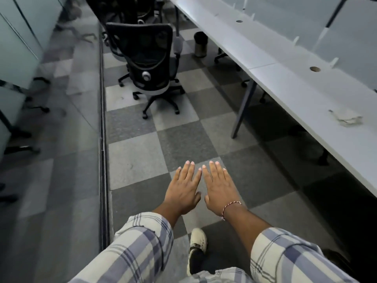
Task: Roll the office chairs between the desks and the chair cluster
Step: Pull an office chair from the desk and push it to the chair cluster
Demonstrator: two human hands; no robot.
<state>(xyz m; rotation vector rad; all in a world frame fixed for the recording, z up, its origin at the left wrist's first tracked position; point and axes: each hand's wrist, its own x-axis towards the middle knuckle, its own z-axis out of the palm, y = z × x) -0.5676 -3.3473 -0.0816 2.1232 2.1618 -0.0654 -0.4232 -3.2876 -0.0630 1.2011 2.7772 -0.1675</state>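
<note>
Head view: left hand (pixel 183 190) and right hand (pixel 219 188) are flat, palms down. Fingers straight and close together, holding nothing, the two hands almost touching. Thread bracelet (pixel 231 206) on right wrist. Black mesh office chair (pixel 150 56) sits well ahead of the fingertips, slightly left, its back to the camera, on checkered carpet (pixel 134 158). White desk (pixel 285 82) runs along the right. Small bin (pixel 201 44) beside it. More dark chairs (pixel 126 9) clustered beyond.

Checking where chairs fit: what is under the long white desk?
Under the desk: a small bin, chair wheels and a slanted desk leg. Nearer the camera, dark shadow hides the rest.
</note>
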